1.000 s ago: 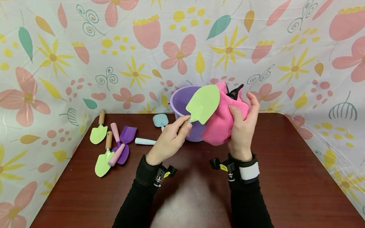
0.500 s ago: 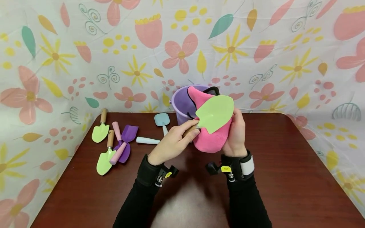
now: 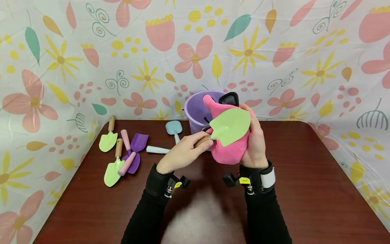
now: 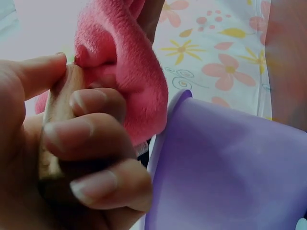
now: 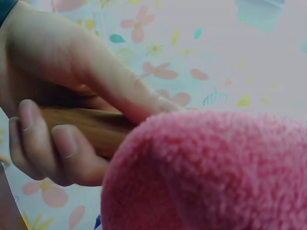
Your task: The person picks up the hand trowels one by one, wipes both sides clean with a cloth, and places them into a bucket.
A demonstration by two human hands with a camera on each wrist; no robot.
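Left hand (image 3: pixel 182 151): gripping the green trowel (image 3: pixel 230 126) by its wooden handle (image 4: pixel 58 103)
Right hand (image 3: pixel 256 145): holding the pink fabric (image 3: pixel 230 154)
Trowel blade: overlapping the fabric's front, above the tabletop (image 3: pixel 304 183)
Purple bucket (image 3: pixel 193 110): standing behind

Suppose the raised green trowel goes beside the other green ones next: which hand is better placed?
Probably the left hand: it grips the raised trowel and is nearer the other green trowels. The right hand holds pink cloth.
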